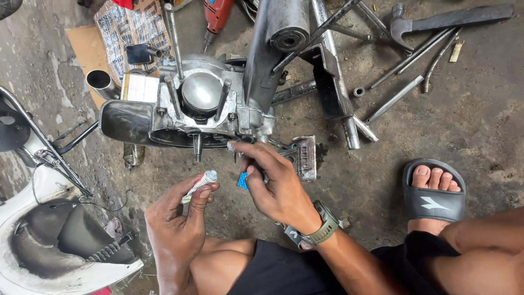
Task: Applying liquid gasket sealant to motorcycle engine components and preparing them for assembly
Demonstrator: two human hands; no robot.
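Observation:
A grey motorcycle engine case [164, 114] with an exposed piston [201, 92] and upright studs lies on the concrete floor. My left hand [177, 221] pinches a small white tube [200, 184] between thumb and fingers, held below the engine. My right hand [275, 183], with a green watch on the wrist, holds a small blue piece [243, 181] under the fingers while its fingertips touch the lower right edge of the engine case near a small silver part [232, 146].
A metal frame tube [273, 49] rises beside the engine. Rods [396, 98], a hammer [436, 22] and a red drill [216, 16] lie at the back. A footpeg [305, 158] lies right of my hand. White scooter bodywork [49, 240] sits left. My sandalled foot [434, 191] rests right.

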